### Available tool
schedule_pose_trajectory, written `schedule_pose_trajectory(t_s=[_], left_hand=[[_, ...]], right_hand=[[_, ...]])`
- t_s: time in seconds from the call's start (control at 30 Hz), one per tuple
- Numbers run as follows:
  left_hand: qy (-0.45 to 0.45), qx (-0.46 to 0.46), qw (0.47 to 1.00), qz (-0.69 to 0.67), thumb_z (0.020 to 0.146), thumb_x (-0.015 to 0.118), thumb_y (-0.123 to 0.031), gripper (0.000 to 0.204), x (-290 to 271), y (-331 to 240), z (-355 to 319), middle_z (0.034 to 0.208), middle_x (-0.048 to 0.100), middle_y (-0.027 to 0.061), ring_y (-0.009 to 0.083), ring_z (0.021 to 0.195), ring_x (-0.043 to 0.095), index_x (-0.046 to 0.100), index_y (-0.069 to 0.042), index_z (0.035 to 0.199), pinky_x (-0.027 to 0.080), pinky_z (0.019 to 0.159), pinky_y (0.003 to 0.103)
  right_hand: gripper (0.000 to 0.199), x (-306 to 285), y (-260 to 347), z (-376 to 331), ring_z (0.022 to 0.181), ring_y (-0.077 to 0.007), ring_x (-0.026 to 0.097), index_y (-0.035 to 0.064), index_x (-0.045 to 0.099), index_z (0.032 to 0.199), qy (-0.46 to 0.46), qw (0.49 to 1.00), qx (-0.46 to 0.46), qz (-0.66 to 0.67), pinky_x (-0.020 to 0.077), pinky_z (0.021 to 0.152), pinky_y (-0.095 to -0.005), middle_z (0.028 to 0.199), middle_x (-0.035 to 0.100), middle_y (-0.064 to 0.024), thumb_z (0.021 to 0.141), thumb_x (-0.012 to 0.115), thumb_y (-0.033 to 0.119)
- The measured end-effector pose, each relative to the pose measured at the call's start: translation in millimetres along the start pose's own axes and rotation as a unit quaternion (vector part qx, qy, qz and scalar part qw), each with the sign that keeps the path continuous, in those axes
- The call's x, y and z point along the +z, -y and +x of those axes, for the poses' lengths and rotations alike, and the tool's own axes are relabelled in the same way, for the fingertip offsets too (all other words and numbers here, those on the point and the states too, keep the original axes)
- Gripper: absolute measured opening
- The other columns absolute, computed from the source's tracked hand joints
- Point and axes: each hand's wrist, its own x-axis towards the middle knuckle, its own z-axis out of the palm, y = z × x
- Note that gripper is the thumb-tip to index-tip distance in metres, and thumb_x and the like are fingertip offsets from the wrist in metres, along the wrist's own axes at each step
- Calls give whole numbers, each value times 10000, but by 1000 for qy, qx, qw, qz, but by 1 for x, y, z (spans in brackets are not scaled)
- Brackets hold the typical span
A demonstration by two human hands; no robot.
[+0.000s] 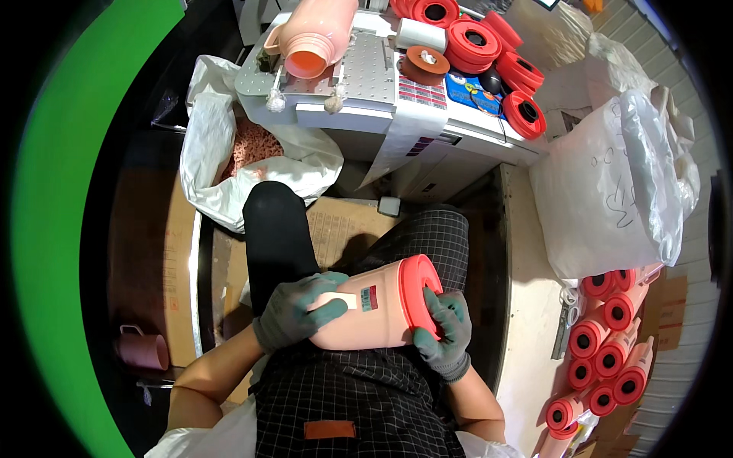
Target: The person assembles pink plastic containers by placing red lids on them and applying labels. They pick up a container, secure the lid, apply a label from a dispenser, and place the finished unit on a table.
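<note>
A large peach-pink jug (374, 301) with a coral-red lid (420, 298) lies sideways across my lap, its lid end to the right. My gloved left hand (305, 309) is wrapped round the left end of the jug, fingers over a pale raised strip that may be its handle. Close to those fingertips sits a small dark label (369, 298) on the jug's side. At the lid, my gloved right hand (445, 332) grips the rim, thumb and fingers pressed against it. The jug's underside is hidden.
Ahead stands a worktable (366, 72) bearing another peach jug (309, 38), a brown tape roll (424, 65), a label strip and several red lids (473, 46). White sacks flank me left (210, 172) and right (611, 191). Several lidded jugs (611, 355) lie at right; a pink mug (145, 349) stands lower left.
</note>
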Motion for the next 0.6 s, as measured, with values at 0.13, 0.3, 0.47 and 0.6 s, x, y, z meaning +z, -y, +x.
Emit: schedule_pose_trajectory(t_s=[0.13,0.3,0.47,0.6], left_hand=[[2,-13,997,82,920,777,-313,464,22,-34,-12,1411,626,262,370,915,767,651,-20,1257,630,767,438],[53,193,963,181,870,806,-315,484,11,-28,-7,1383,641,249,311,1063,759,718,-33,1254,608,941,432],[69,33,997,-24,869,811,-261,392,-15,-14,-1,1414,624,243,343,1151,722,742,-75,1207,620,928,421],[83,144,971,173,857,817,-348,434,12,-32,-21,1443,616,227,350,1133,728,736,-68,1178,617,896,423]], right_hand=[[471,-3,8,10,824,-274,586,-62,693,1234,16,990,136,-40,506,775,-386,913,601,-133,893,783,250],[592,-15,14,34,892,-295,618,-59,616,1364,100,963,249,-7,510,839,-406,978,610,-163,904,780,275],[536,-18,33,29,813,-312,613,-66,691,1262,98,990,43,-93,512,760,-426,896,619,-141,896,781,316],[561,-21,21,44,772,-267,602,-82,647,1306,128,966,222,-46,506,711,-376,899,612,-157,911,790,289]])
